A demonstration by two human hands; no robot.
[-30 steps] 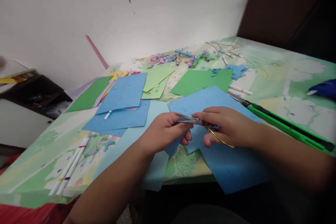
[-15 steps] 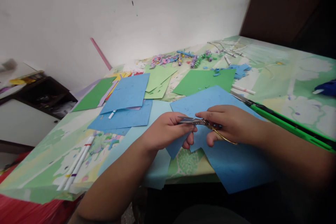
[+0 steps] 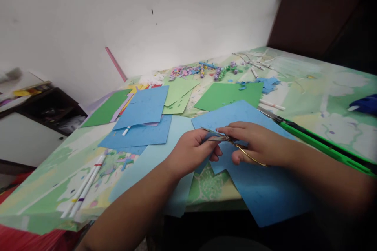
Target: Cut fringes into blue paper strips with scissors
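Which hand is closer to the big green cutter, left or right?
Right. The right hand, holding the scissors, is just left of the green cutter; the left hand is farther left, by the scissor blades.

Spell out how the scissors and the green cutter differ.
The scissors are in the right hand; the green cutter lies on the table. The scissors' visible handle is gold-coloured; the cutter's handle is green and black. The scissors look shorter than the cutter. Both show metal blades.
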